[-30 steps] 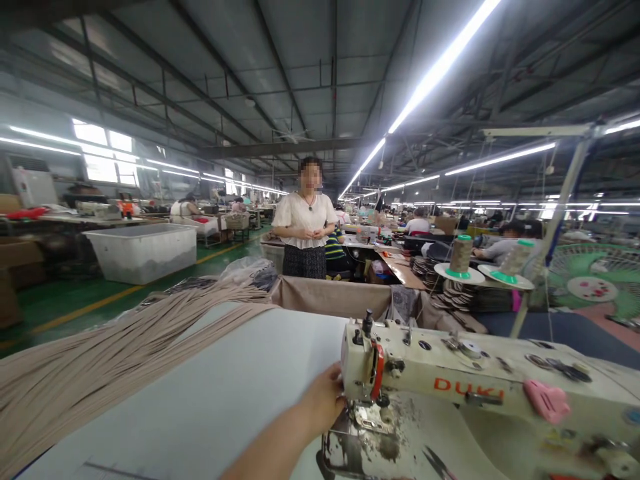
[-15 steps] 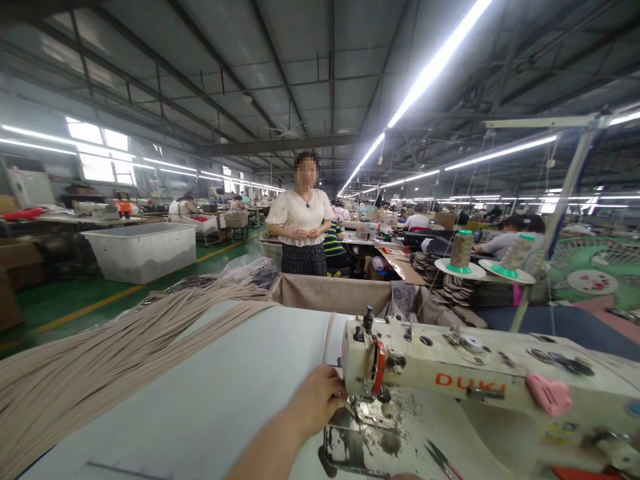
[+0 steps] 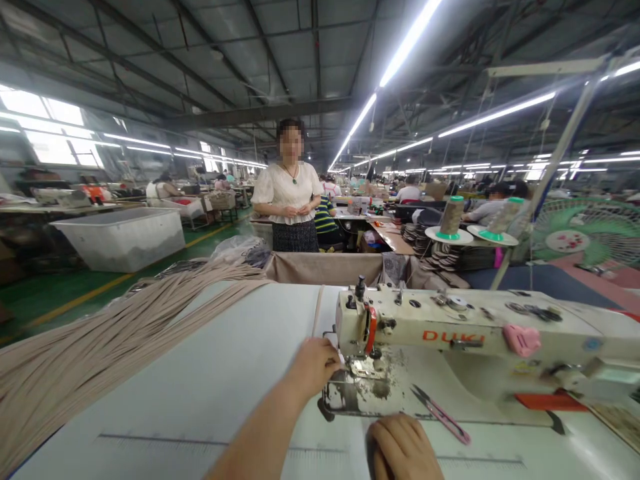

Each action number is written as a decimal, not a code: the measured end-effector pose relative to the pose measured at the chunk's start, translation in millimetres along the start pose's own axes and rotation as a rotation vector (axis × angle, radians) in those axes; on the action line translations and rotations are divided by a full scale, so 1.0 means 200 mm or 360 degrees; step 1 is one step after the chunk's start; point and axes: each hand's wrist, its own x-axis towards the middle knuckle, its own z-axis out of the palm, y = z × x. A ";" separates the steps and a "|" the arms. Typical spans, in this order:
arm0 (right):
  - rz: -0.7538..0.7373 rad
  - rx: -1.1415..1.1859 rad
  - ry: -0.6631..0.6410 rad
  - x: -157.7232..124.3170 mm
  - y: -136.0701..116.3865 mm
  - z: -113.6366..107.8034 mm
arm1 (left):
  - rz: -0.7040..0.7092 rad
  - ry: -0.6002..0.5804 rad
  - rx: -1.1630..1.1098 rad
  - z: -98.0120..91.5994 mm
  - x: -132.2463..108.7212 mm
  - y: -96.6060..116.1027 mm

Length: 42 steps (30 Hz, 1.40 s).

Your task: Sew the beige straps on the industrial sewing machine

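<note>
My left hand (image 3: 314, 365) reaches to the presser foot of a cream sewing machine (image 3: 450, 333) marked DUKI. Its fingers are closed on a thin beige strip (image 3: 317, 310) that runs away over the white table (image 3: 200, 400). My right hand (image 3: 403, 447) lies at the table's near edge, just in front of the worn metal needle plate (image 3: 357, 395). Its fingers are curled under, and what they hold is hidden. Pink-handled thread snips (image 3: 443, 415) lie on the machine bed to the right of that hand.
A broad bundle of beige strips (image 3: 100, 340) fans across the table's left. Behind the machine are a cloth-lined bin (image 3: 325, 267), two thread cones (image 3: 450, 217) and a green fan (image 3: 585, 233). A person in a white blouse (image 3: 289, 193) stands facing me. A white tub (image 3: 120, 237) sits left.
The view has tipped downward. My right hand has come into view at the bottom edge. My left hand stays at the presser foot, and a beige strip now shows behind it.
</note>
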 end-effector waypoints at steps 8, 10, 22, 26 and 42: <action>0.0256 0.0060 -0.0084 0.07 -0.13 -0.07 | -0.0189 -0.0061 0.0007 0.01 -0.03 0.04; 0.0251 0.0055 -0.0069 0.07 -0.13 -0.08 | -0.0187 -0.0059 0.0026 0.01 -0.04 0.05; 0.0248 0.0060 -0.0059 0.08 -0.13 -0.08 | -0.0398 0.0022 0.0160 0.12 -0.20 0.25; 0.0260 0.0054 -0.0072 0.08 -0.14 -0.09 | -0.0429 0.0010 0.0163 0.14 -0.20 0.29; 0.0298 0.0092 -0.0100 0.06 -0.14 -0.09 | -0.0533 -0.0097 0.0039 0.22 -0.25 0.43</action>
